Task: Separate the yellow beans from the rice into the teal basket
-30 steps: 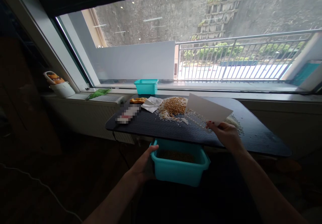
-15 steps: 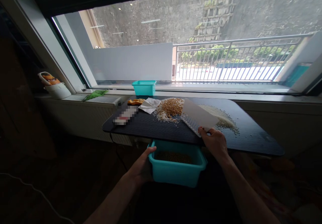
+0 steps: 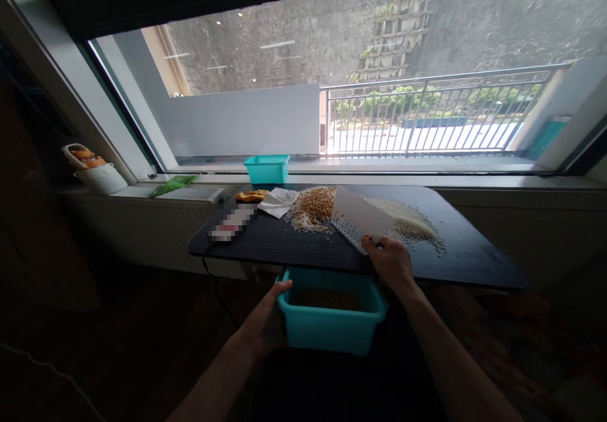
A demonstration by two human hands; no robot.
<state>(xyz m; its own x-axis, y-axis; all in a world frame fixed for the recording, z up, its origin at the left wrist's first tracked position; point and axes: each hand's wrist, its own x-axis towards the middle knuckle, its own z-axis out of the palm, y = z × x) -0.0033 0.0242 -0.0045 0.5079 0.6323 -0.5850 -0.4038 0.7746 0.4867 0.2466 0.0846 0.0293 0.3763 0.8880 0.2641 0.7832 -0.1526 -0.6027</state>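
A wide window (image 3: 332, 93) fills the far wall, and a long black table (image 3: 474, 257) stands in front of it. Just under the table's near edge is a turquoise bin (image 3: 332, 330) with brownish grains inside. The left hand (image 3: 263, 327) clasps its left wall. The right hand (image 3: 386, 260) grips the near corner of a white perforated board (image 3: 358, 216), which is tilted on the table between a heap of yellow kernels (image 3: 317, 204) and a heap of white rice (image 3: 403, 216). The room below is very dark. One flat item (image 3: 230, 223) on the table is blurred.
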